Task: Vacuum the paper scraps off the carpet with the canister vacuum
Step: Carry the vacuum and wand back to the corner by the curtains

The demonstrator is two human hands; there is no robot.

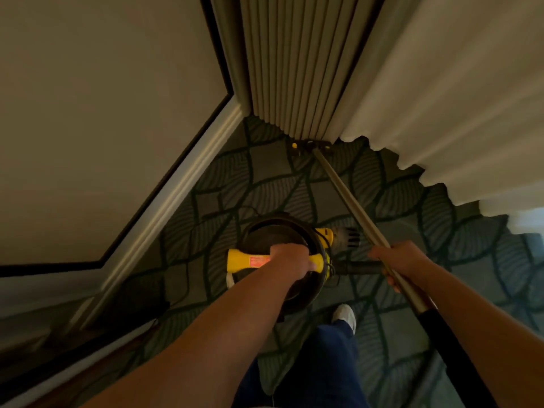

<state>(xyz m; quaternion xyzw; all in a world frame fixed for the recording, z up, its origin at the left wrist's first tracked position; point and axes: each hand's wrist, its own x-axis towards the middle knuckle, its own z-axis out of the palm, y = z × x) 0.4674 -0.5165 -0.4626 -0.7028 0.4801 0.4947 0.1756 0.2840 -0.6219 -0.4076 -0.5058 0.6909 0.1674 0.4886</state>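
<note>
Dark green leaf-patterned carpet [265,178] is running up to a pleated beige curtain [294,69] and a pale baseboard [176,189]. Over it, the left hand [290,259] is gripping the yellow bar handle [244,262] of the round black canister vacuum [276,231]; whether it is lifted or standing cannot be told. The right hand [403,260] is curling round the silver metal wand [348,195], whose dark floor head [312,146] is lying at the curtain's hem.
</note>
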